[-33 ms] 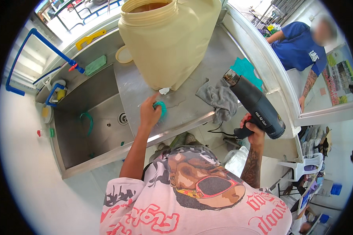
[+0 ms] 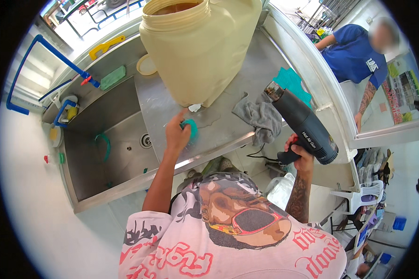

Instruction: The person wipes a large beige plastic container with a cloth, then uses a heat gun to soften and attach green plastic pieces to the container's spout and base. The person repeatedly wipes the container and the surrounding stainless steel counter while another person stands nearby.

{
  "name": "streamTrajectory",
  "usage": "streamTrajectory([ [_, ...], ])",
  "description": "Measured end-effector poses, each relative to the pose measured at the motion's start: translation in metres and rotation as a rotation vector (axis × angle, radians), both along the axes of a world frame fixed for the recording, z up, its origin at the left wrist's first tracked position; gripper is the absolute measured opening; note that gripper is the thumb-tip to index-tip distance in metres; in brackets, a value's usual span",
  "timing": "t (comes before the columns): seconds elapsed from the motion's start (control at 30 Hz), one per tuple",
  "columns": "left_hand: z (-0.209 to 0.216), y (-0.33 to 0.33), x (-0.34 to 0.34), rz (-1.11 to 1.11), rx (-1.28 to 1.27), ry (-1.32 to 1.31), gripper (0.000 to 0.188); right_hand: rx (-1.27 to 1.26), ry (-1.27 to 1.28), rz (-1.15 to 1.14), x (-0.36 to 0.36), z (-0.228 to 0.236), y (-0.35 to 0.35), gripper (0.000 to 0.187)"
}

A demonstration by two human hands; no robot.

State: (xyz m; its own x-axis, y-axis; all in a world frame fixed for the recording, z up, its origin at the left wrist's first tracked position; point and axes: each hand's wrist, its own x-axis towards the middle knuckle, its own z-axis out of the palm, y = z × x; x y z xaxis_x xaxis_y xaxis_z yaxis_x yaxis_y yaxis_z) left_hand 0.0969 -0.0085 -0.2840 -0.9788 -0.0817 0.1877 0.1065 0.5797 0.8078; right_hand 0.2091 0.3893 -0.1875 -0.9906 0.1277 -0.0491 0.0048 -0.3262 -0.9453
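My right hand [image 2: 302, 156] grips the handle of a black heat gun [image 2: 305, 123], its metal nozzle tilted up toward the far left. On the steel counter my left hand [image 2: 177, 132] is curled around a small teal piece [image 2: 191, 130], partly hidden by the fingers. The index finger reaches to a crumpled white scrap [image 2: 194, 108] at the base of a big cream plastic jug [image 2: 200, 56]. The jug stands uncapped, brownish liquid showing in its mouth. Between the jug and the heat gun lies a crumpled grey cloth [image 2: 258, 118].
A steel sink basin [image 2: 107, 153] with a teal strip [image 2: 103, 146] lies at left, beside blue pipes [image 2: 63, 58]. Behind it are a round lid [image 2: 147, 65], a green sponge pad [image 2: 113, 77] and a yellow tool [image 2: 107, 46]. A person in blue [image 2: 356, 51] stands beyond the right ledge.
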Motion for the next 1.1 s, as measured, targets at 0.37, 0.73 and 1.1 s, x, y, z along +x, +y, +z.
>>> streamTrajectory([
  [0.37, 0.012, -0.004, 0.001, 0.0, 0.022, 0.0, 0.052, -0.027, -0.026, -0.056, -0.012, -0.013, 0.0, 0.039],
  [0.73, 0.012, -0.005, 0.01, -0.035, 0.221, -0.134, 0.044, -0.114, -0.022, -0.081, -0.025, -0.018, 0.003, 0.037],
  [1.1, -0.009, -0.03, 0.005, 0.391, 0.836, -0.151, 0.021, -0.09, -0.047, -0.059, -0.032, -0.019, 0.005, 0.037],
])
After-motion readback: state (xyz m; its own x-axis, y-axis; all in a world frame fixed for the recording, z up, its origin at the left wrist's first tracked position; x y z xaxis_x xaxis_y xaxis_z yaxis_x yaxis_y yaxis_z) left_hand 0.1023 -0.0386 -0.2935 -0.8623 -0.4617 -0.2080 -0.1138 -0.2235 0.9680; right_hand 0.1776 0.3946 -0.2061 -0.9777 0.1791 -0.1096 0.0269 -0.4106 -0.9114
